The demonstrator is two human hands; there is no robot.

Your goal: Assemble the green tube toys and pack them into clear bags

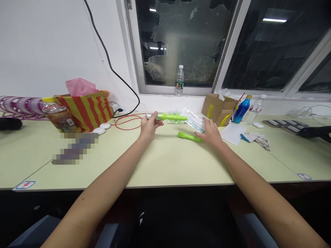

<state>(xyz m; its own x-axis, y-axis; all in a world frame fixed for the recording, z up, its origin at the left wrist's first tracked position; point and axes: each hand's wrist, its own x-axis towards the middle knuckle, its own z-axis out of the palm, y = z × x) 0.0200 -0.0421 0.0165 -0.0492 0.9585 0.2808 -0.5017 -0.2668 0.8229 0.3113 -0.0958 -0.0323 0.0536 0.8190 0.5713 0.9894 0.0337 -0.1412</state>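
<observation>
A long bright green tool-like stick [172, 117] with a clear end is gripped at its left end by my left hand [149, 128], its green tip pointing right. My right hand [210, 132] pinches a clear plastic bag [193, 119] with a teal strip at its lower edge. Just left of my right hand, a second green piece [190, 137] lies below the bag; its right end is near my fingertips. Behind the held stick, partly hidden, is a clear packet with green items [174, 121] on the table [170, 165].
On the left stand a striped bag [89, 112], a drink bottle [60, 115] and a coiled red cable [126, 128]. A cardboard box [218, 108], blue bottle [242, 109], white paper [233, 133] and glove [258, 138] are at the right. A water bottle [179, 82] stands on the sill.
</observation>
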